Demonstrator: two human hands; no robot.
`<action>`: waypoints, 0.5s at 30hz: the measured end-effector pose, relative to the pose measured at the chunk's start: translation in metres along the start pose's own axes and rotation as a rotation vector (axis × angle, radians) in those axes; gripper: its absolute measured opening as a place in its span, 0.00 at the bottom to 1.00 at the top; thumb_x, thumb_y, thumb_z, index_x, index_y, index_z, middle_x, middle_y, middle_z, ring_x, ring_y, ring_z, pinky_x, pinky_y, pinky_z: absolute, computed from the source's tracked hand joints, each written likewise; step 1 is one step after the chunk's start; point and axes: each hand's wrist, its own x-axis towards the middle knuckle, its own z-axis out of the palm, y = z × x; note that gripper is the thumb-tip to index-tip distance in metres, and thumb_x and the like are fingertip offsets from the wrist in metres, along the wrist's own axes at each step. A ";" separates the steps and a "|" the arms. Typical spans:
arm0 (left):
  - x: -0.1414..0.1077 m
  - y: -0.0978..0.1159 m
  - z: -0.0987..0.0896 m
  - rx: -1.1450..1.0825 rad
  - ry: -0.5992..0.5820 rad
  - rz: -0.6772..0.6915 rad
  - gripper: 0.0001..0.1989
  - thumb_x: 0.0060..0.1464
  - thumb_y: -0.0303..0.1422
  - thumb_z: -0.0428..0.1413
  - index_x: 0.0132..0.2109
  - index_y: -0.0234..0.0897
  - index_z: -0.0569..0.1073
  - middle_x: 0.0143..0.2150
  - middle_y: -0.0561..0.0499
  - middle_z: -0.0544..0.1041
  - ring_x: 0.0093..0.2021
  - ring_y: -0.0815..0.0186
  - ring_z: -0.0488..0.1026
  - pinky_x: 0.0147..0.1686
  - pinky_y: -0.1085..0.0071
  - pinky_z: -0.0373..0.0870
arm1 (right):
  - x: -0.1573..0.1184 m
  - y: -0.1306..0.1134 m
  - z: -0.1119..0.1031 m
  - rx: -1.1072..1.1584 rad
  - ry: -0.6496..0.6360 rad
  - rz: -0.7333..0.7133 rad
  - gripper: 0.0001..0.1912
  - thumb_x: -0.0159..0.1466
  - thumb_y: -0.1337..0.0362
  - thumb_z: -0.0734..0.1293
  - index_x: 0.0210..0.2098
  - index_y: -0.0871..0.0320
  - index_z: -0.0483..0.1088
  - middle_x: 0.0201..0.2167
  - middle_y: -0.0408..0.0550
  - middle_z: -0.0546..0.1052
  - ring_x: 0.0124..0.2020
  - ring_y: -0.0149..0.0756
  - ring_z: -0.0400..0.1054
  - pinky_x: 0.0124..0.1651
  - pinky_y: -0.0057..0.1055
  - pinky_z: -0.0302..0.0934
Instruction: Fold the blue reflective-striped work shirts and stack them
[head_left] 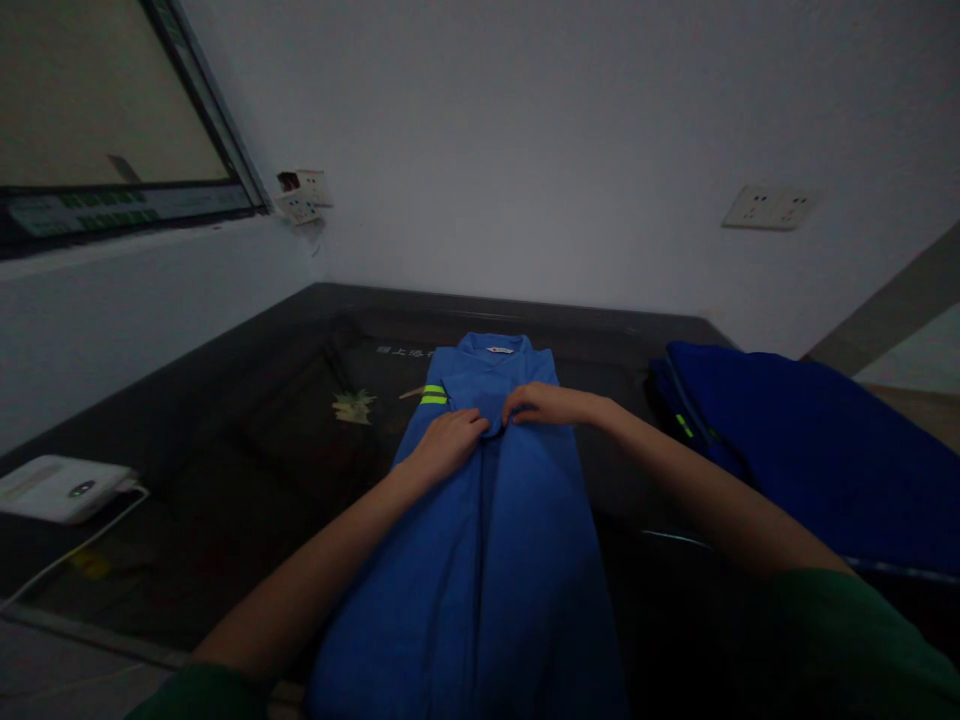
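Observation:
A blue work jacket point(540, 540) lies lengthwise in front of me, its collar at the far end and a yellow-green reflective band on its left side. My left hand point(452, 438) rests on the upper front, fingers bent around the cloth near the middle opening. Just right of it, my right hand point(544, 403) pinches the other edge of the opening. The fingertips of both hands almost meet over a small fold. The lower part of the jacket runs out of view toward me.
The jacket lies on a dark, glossy tabletop point(247, 480). Folded deep-blue clothing point(810, 440) is piled on the right. On the left sits a white device point(67, 488) with a cable. Wall sockets point(769, 207) are at the back right, and a window point(112, 110) is at the upper left.

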 end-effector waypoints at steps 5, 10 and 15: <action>-0.013 -0.004 0.021 -0.071 0.116 0.109 0.15 0.59 0.22 0.47 0.50 0.36 0.72 0.46 0.45 0.74 0.47 0.60 0.71 0.46 0.65 0.70 | 0.004 0.010 0.026 0.225 0.180 0.004 0.09 0.65 0.69 0.63 0.42 0.58 0.73 0.41 0.47 0.77 0.44 0.35 0.71 0.50 0.34 0.62; -0.019 -0.010 0.034 -0.212 0.166 0.236 0.17 0.58 0.21 0.49 0.52 0.36 0.71 0.49 0.45 0.73 0.48 0.62 0.70 0.49 0.65 0.70 | 0.008 0.015 0.057 0.323 0.370 0.026 0.08 0.64 0.70 0.63 0.43 0.58 0.70 0.43 0.48 0.75 0.46 0.35 0.69 0.52 0.35 0.61; -0.019 -0.011 0.039 -0.262 0.226 0.216 0.14 0.58 0.23 0.51 0.49 0.37 0.73 0.46 0.45 0.73 0.46 0.61 0.69 0.47 0.64 0.70 | 0.013 0.017 0.077 0.230 0.469 0.062 0.09 0.65 0.71 0.62 0.43 0.57 0.69 0.43 0.48 0.74 0.46 0.37 0.67 0.53 0.38 0.59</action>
